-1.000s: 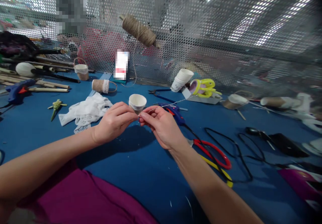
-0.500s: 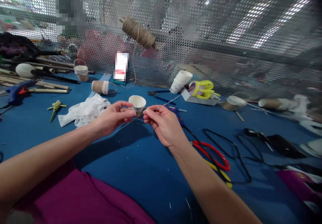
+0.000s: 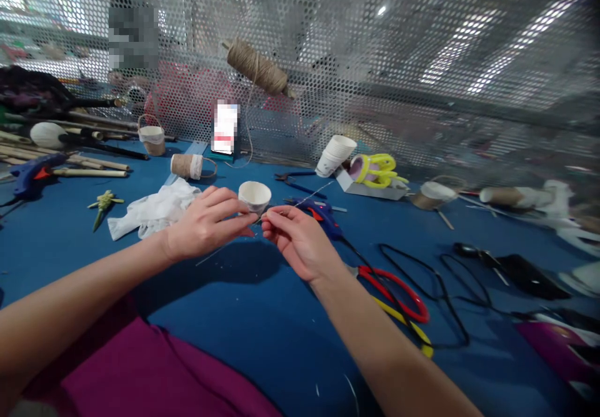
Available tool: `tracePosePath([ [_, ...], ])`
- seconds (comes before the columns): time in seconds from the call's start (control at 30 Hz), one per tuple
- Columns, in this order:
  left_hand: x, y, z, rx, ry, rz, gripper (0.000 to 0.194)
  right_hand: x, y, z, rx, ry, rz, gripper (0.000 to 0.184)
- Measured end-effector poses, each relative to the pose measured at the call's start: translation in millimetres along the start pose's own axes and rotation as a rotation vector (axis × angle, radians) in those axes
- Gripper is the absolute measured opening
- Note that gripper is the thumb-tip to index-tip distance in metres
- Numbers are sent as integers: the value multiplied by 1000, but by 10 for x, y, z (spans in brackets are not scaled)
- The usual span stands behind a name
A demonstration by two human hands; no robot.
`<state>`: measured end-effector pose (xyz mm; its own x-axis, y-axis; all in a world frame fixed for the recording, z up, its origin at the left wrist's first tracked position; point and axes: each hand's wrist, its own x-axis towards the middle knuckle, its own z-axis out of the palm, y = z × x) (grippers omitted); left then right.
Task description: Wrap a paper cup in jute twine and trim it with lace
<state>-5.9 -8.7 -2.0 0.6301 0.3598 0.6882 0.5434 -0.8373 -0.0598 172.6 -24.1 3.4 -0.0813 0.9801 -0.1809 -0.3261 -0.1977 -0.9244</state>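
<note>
A thin, silvery twisted wire (image 3: 321,189) runs slantwise through my hands, its loose lower end showing below the left one. My right hand (image 3: 300,242) pinches it between thumb and forefinger. At the same spot, my left hand (image 3: 210,223) has its fingertips closed on the strand, though the thumb is partly hidden. Just behind the fingertips stands a small white paper cup (image 3: 254,193), upright, its lower part covered by the hands. A blue glue gun (image 3: 325,217) lies behind my right hand. White lace (image 3: 154,207) is heaped beside my left hand.
Red-and-yellow-handled pliers (image 3: 398,289) and a black cable (image 3: 435,267) lie right. Stacked cups (image 3: 335,154) and a tray with yellow-handled scissors (image 3: 377,170) stand behind. Small twine baskets (image 3: 185,165), a phone (image 3: 225,129), sticks (image 3: 94,172) and a second glue gun (image 3: 35,173) are left.
My left hand opened off the wire half a second ago, then came back and closed its fingertips near the right hand. The right hand keeps its pinch. The view has shifted slightly.
</note>
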Motion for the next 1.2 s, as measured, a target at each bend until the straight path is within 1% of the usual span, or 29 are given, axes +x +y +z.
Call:
tracePosePath([
  [0.1,9,58,6,-184,32,-95,14,-48,2,40,-12,-4,-44,12],
  [0.13,14,86,17,-273,57,-164,12,-59,3,47,-23,1,-74,12],
  [0.17,21,117,30,-382,85,-265,10,-67,6,52,-38,7,-109,12],
  [0.2,32,149,44,-520,111,-395,8,-73,9,53,-57,12,-149,12],
  [0.23,46,180,58,-691,116,-571,8,-76,13,53,-77,17,-191,12],
  [0.33,88,251,86,-1335,83,-1135,13,-80,27,51,-115,27,-281,14],
  [0.37,98,265,92,-1520,63,-1271,14,-82,30,52,-120,29,-298,15],
  [0.4,102,275,97,-1669,43,-1362,14,-84,33,54,-125,27,-307,15],
  [0.43,102,280,102,-1780,28,-1412,15,-87,34,57,-130,23,-312,14],
  [0.47,98,281,110,-1863,16,-1424,15,-89,32,59,-135,16,-315,14],
  [0.5,89,276,119,-1917,6,-1409,15,-90,28,60,-139,8,-317,14],
  [0.53,78,264,131,-1926,-19,-1368,15,-88,22,60,-143,-2,-317,14],
  [0.6,50,214,151,-1837,-89,-1272,16,-73,5,50,-133,-4,-298,14],
  [0.67,22,127,156,-1660,-171,-1177,20,-38,-19,23,-92,25,-241,13],
  [0.73,1,20,135,-1536,-170,-1111,20,12,-45,-19,-43,60,-171,12],
  [0.8,-14,-71,98,-1088,-215,-803,13,66,-67,-70,-11,78,-123,11],
  [0.87,-29,-106,71,-786,-250,-568,6,113,-81,-115,15,92,-95,11],
  [0.9,-38,-94,68,-704,-256,-501,6,132,-84,-133,29,100,-84,11],
  [0.93,-47,-62,74,-667,-256,-467,9,146,-85,-145,42,107,-75,10],
  [0.97,-56,-13,87,-670,-250,-466,14,156,-83,-153,53,111,-69,10],
  [1.03,-65,117,123,-775,-218,-545,19,164,-77,-155,68,114,-69,11],
  [1.07,-62,184,141,-864,-193,-629,23,162,-73,-150,75,117,-76,12],
  [1.13,-40,292,165,-1052,-82,-825,27,151,-64,-131,87,128,-108,13],
  [1.2,-6,343,173,-1222,-6,-994,29,132,-54,-104,98,144,-153,13],
])
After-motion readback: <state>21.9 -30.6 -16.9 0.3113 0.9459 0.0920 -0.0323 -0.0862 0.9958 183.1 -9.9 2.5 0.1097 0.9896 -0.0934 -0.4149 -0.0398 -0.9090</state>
